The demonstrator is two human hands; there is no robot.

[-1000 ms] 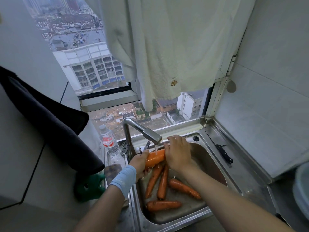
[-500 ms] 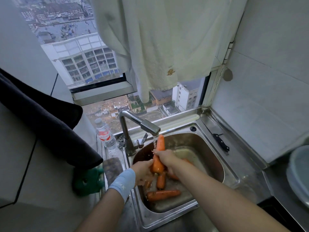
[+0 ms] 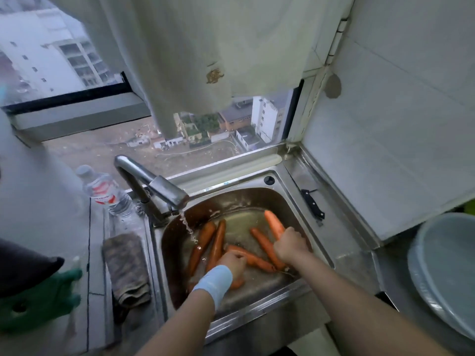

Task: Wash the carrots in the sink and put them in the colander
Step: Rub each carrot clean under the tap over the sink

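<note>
Several orange carrots lie in the steel sink, two of them side by side at the left. My right hand grips a carrot that points up and away at the right side of the basin. My left hand, with a pale blue wristband, reaches down onto a carrot lying across the sink's middle; its fingers curl on it. Water runs from the tap into the left of the basin. A pale round colander or bowl stands at the far right edge.
A black-handled knife lies on the sink's right ledge. A folded brown cloth and a plastic bottle sit left of the sink, with a green object further left. A pale towel hangs over the window.
The carrot both hands rubbed under the tap now sits in my right hand alone, moved to the right of the basin. My left hand has dropped onto a carrot lying in the sink.
</note>
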